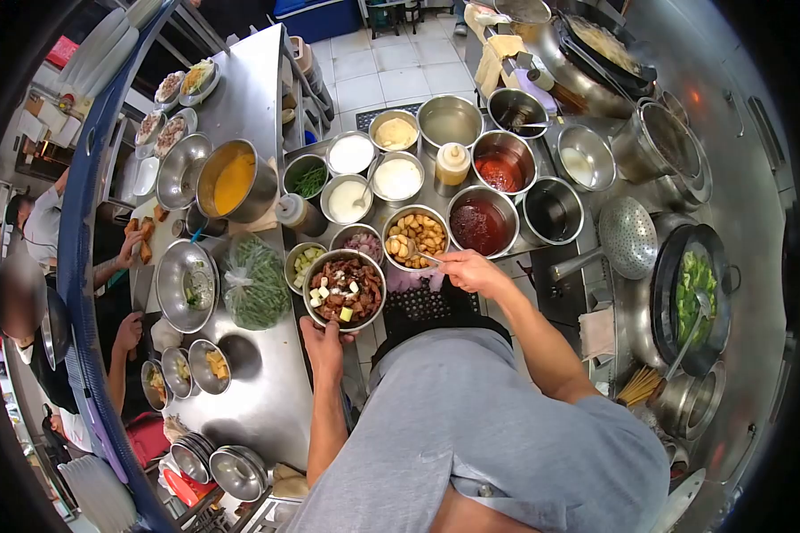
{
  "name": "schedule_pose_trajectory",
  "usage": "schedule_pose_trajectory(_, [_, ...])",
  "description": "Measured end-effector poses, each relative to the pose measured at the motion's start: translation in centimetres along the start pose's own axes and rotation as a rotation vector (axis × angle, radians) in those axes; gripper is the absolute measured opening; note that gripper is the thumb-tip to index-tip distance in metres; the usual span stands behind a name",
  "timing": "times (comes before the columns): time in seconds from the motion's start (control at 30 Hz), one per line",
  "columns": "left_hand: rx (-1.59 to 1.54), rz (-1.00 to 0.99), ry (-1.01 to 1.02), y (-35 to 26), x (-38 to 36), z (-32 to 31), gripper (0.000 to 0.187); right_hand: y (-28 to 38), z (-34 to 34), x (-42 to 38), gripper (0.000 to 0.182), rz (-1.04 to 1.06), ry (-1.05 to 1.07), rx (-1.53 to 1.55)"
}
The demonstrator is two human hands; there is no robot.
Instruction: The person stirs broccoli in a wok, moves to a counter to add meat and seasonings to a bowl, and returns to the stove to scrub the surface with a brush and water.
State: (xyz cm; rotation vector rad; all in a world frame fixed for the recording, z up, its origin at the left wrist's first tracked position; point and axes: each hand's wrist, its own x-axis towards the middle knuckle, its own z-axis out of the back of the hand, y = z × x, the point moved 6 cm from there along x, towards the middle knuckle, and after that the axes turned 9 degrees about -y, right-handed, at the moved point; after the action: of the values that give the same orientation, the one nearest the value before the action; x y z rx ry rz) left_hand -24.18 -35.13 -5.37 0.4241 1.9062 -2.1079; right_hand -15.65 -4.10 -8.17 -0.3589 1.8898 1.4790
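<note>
My left hand (324,348) is closed on the rim of a metal bowl (380,306) filled with browned meat pieces (364,275) and a few white and pale green chunks. My right hand (471,271) is closed around the handle of a spoon (425,257). The spoon's bowl end rests among golden pieces like garlic cloves (428,233) in a metal pot. Just behind the held bowl stand a container of chopped purple onion (364,244) and one of cut green pieces (307,258).
Pots of red sauce (500,169), dark red sauce (482,222) and white powder (351,153) crowd the station ahead. A squeeze bottle (452,169) stands among them. At right, a wok (676,240) holds greens and a ladle. Across the left counter (267,373), another person's hands handle food.
</note>
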Motion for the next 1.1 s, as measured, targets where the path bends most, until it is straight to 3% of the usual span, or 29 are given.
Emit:
schedule_pose_trajectory(0.2, [0.094, 0.009, 0.024, -0.7, 0.4, -0.7, 0.018, 0.3, 0.1, -1.5, 0.035, 0.015, 0.066, 0.026])
schedule_pose_trajectory(0.3, [0.091, -0.002, 0.089, -0.9, 0.8, -2.2, 0.021, 4.3, -2.0, -4.9, 0.034, 0.292, 0.109, -0.171])
schedule_pose_trajectory(0.33, [0.045, 0.026, 0.110, -1.1, 0.7, -3.1, 0.023, 7.1, -2.9, -6.9, 0.033, 0.674, -0.049, -0.608])
schedule_pose_trajectory(0.47, [-0.065, 0.054, 0.181, -2.6, -0.1, -5.9, 0.021, 10.2, -5.3, -10.4, 0.031, 0.920, -0.279, -0.955])
schedule_pose_trajectory(0.67, [-0.137, 0.066, 0.234, -2.7, -0.7, -6.5, 0.021, 10.8, -4.0, -10.6, 0.030, 0.931, -0.301, -0.843])
schedule_pose_trajectory(0.77, [-0.158, 0.069, 0.248, -2.9, -0.9, -6.3, 0.020, 10.6, -1.9, -9.9, 0.029, 0.882, -0.458, -0.750])
schedule_pose_trajectory(0.93, [-0.188, 0.046, 0.169, -1.4, -0.6, -2.8, 0.017, 6.8, 1.3, -6.0, 0.032, 0.587, -0.531, -0.942])
schedule_pose_trajectory(1.1, [-0.132, -0.002, 0.126, -0.1, -0.4, 0.6, 0.017, 3.7, 0.9, -2.8, 0.030, 0.510, -0.516, -1.001])
